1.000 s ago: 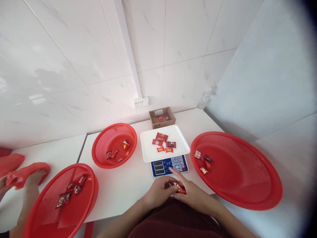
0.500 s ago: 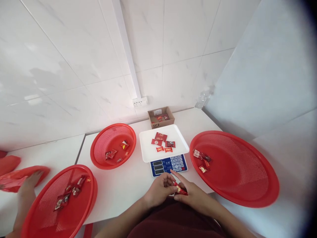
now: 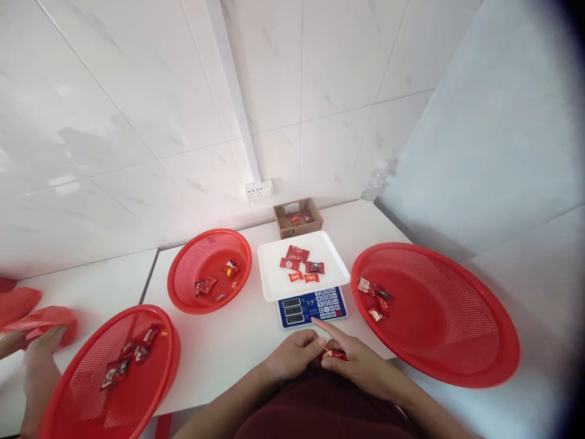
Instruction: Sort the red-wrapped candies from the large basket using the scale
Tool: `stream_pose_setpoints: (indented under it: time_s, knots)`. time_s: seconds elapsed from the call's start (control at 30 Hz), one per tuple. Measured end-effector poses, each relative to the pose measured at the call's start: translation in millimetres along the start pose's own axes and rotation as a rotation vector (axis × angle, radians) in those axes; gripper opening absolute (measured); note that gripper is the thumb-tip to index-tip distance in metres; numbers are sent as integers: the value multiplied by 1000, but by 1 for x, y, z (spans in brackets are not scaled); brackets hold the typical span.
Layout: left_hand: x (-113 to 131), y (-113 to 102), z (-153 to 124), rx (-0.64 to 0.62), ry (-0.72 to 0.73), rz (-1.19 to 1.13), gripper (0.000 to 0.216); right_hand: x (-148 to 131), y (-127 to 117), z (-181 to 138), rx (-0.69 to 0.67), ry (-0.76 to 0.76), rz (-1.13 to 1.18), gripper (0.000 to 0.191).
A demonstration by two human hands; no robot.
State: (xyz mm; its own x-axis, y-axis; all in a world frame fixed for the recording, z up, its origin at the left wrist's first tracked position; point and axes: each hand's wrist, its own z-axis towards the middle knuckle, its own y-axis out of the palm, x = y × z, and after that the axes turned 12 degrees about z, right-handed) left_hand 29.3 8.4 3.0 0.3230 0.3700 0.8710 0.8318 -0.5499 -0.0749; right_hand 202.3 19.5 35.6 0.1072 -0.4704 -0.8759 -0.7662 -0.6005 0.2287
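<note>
A small candy [image 3: 335,353] in a red wrapper with gold print is held low at the table's front edge, partly covered by fingers. My right hand [image 3: 350,353] is closed on it between thumb and fingers, its index finger stretched toward the scale. Against it, my left hand [image 3: 297,352] has its fingers curled and thumb at the candy's side; whether it grips the candy too is hidden. Just beyond stands a blue digital scale [image 3: 305,310] with a white tray [image 3: 274,286] on top. Several red-wrapped candies [image 3: 298,253] lie spread on the tray.
Red mesh baskets with a few candies stand at right [image 3: 475,329], back left [image 3: 183,262] and front left [image 3: 159,390]. Behind the tray is a small cardboard box [image 3: 299,230] with candies. At far left a co-worker's hands [image 3: 46,347] handle a red plastic bag [image 3: 59,317].
My left fingers have curled in closer, and less of the candy shows. At far left, the co-worker's second hand has come into view at the red bag.
</note>
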Motion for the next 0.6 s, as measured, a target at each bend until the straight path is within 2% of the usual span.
stream_pose_setpoints:
  time_s: [0.1,0.27,0.37,0.43,0.53,0.6]
  knots:
    - [2,-1,-1,-37,15,31,47,0,1,1,-13,-11,19,74]
    - [11,-2,-4,19,90,45,45,2,2,0,-22,-19,64,75]
    - [13,-2,-5,29,103,60,45,7,2,3,17,-5,31,73]
    - [12,-2,-5,45,83,21,44,11,1,7,71,-1,-25,61]
    - [10,-1,-3,111,66,-31,45,16,0,10,126,-8,-118,32]
    - [10,0,-3,151,86,-35,45,16,-1,10,134,-13,-176,31]
